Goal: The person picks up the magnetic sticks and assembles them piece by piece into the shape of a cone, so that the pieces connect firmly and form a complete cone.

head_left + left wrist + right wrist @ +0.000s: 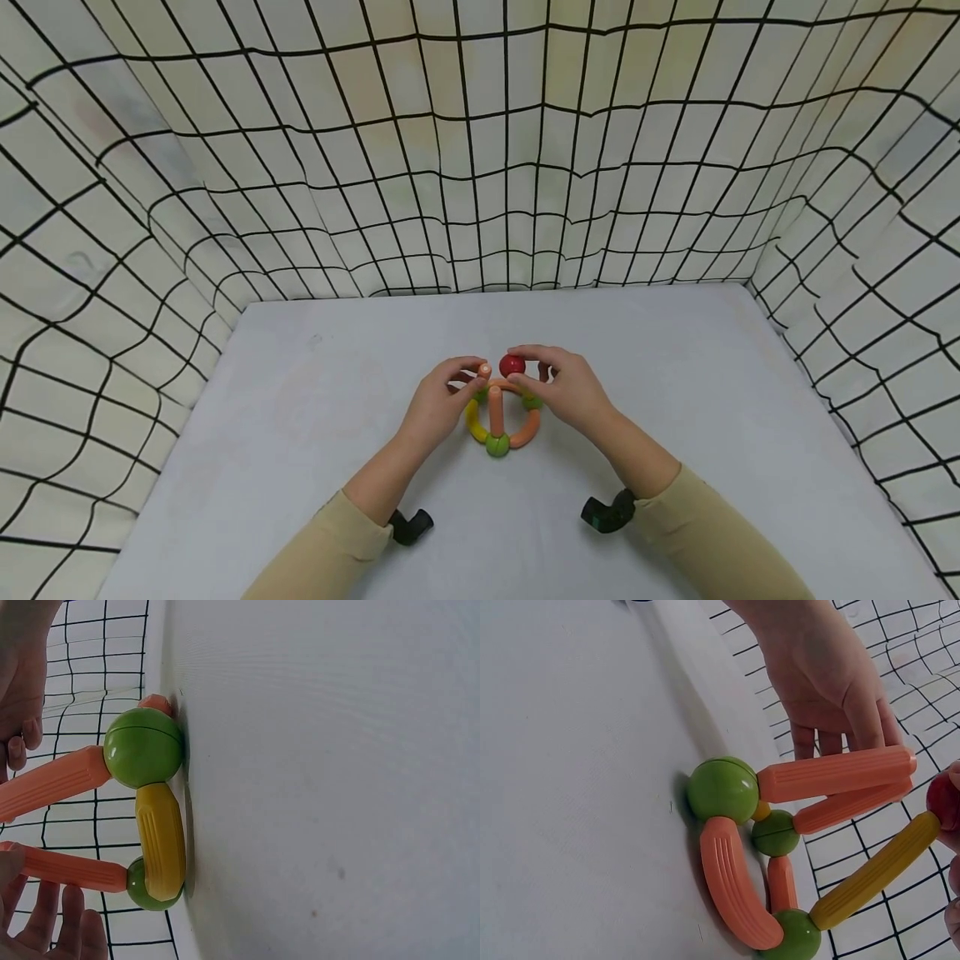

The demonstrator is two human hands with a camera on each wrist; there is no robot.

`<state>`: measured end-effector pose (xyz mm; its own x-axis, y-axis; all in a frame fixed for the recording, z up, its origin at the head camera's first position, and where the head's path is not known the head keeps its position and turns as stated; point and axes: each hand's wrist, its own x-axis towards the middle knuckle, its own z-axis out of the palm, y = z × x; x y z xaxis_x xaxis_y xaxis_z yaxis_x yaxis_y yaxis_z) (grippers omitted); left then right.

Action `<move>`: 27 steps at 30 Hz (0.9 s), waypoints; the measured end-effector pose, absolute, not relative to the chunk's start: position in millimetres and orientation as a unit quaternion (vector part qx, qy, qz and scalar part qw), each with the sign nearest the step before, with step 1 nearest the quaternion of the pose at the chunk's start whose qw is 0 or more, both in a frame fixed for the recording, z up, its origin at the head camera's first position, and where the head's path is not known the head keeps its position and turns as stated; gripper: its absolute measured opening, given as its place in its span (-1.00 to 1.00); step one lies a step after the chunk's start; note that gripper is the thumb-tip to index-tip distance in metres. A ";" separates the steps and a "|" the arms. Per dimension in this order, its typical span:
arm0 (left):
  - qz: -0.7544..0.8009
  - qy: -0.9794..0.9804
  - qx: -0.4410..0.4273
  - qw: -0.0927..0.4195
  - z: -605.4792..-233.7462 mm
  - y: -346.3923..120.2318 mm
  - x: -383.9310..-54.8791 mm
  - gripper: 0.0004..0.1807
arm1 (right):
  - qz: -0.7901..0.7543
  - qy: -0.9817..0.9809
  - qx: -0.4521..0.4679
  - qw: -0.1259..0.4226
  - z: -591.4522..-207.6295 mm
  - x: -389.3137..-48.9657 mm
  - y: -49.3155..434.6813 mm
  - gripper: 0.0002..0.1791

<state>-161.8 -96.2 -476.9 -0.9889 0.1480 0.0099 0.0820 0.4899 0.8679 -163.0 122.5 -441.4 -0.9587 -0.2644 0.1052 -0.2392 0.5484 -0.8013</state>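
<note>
A small toy frame of rods and balls stands on the table. Its base is a ring of green balls [724,791], curved orange rods [736,885] and a curved yellow rod [161,840]. Three straight rods rise from the balls. One orange rod [496,412] leans up at the front, untouched. My left hand [442,398] pinches the upper end of another orange rod [75,870] at the back left. With thumb and fingers, my right hand [566,387] holds a red ball [512,366] at the top of the yellow rod [877,870].
The white table [337,350] is bounded at the back and sides by pale walls with black netting [480,167]. Black wrist devices [411,527] hang below both forearms, close above the tabletop.
</note>
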 end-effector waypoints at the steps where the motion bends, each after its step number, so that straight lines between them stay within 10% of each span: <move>1: 0.499 0.863 0.068 0.032 -476.7 -96.2 -162.0 -0.70 | -0.454 0.879 -0.143 0.015 -440.8 -162.8 121.7 -0.56; 27: 0.454 0.883 0.110 0.048 -470.0 -96.3 -171.9 -0.69 | -0.444 0.882 -0.156 0.021 -443.3 -163.4 113.7 -0.55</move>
<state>-171.9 -96.3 -470.0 -0.9710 0.2387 0.0150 0.1509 0.5628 0.8127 -163.4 113.7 -443.3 -0.9503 -0.2944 0.1010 -0.2564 0.5563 -0.7904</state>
